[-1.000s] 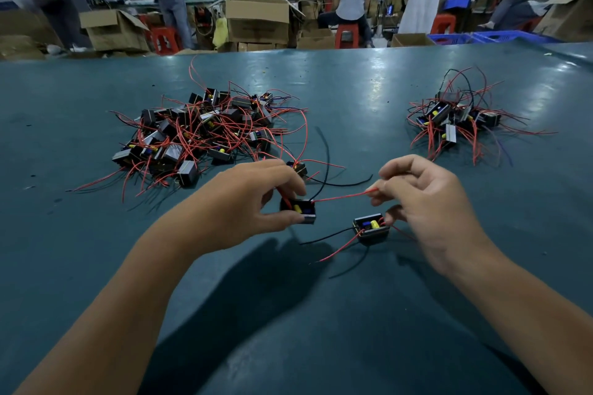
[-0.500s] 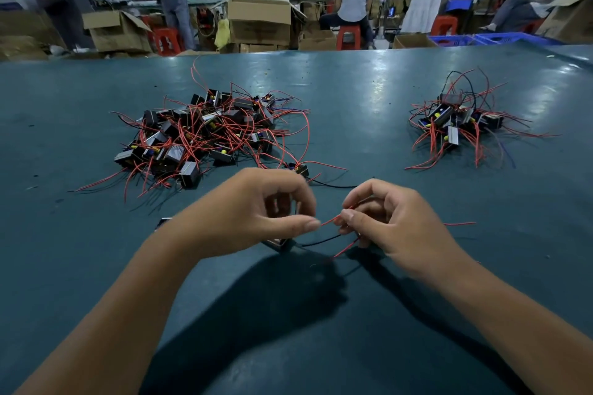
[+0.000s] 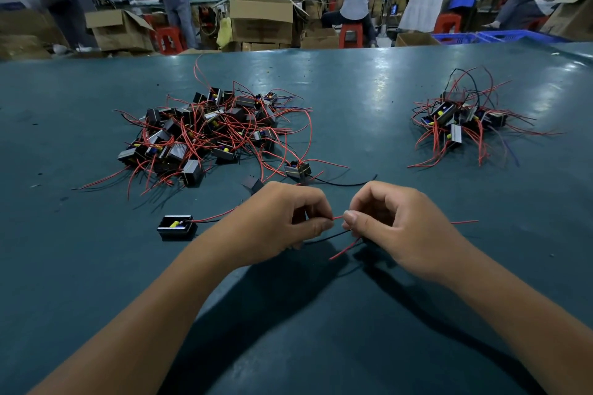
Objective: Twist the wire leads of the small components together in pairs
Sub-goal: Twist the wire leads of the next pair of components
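Hands: my left hand (image 3: pixel 282 221) and right hand (image 3: pixel 394 221) each pinch the red lead (image 3: pixel 337 218) between them, close together for twisting.
Worktop (image 3: pixel 353 90): big pile (image 3: pixel 208 131) left awaiting; small pile (image 3: pixel 459 119) right, probably paired.
Component (image 3: pixel 176 227): resting beside my left wrist, leads trailing towards my fingers.

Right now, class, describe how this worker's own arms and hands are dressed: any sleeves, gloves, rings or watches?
Both forearms are bare, with no sleeves in view. The left hand and right hand wear no gloves, and no rings, watch or wristband show. Nails look short and unpainted.
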A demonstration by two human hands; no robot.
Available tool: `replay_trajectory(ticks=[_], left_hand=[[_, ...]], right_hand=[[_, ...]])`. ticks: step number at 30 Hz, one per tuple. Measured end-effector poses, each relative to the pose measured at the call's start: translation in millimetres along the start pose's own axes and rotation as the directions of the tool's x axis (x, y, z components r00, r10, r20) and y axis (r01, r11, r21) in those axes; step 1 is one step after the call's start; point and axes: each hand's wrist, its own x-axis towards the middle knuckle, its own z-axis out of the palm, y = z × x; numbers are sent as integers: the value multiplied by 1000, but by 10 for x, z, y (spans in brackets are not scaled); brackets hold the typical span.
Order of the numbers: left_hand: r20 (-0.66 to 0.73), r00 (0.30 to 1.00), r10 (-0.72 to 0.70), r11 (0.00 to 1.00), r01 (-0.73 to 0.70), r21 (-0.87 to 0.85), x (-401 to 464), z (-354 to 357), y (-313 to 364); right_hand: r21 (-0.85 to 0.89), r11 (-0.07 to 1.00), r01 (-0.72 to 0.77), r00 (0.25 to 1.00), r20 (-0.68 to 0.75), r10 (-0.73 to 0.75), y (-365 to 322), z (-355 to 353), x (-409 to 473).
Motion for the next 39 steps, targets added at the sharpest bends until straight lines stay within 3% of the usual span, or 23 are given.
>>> replay_trajectory(ticks=[7,12,17,24,27,31,39], left_hand=[[-13,1000,-12,1000,12,-4,-8,-46,-11],[-1,1000,13,1000,-13,19,-13,-42,13],[-4,1000,20,999,-20,45,-9,-33,39],[-61,998,-33,999,34,21,-27,-77,52],[-94,994,-54,998,53,-15,-46,-148,38],[-94,993,-72,997,68,-43,-55,-160,38],[1,996,-85,995,85,-56,-59,-130,31]], right_hand=[[191,977,-96,991,107,76,-45,-59,13],[71,996,-55,997,49,52,-16,-55,12],[-203,977,60,996,-48,-71,-3,-30,-6],[-225,967,117,988,-76,-137,19,-162,6],[-243,960,142,990,39,-136,36,-185,8],[-395,880,266,952,254,-173,63,-80,7],[-463,853,242,962,228,-150,181,-31,18]])
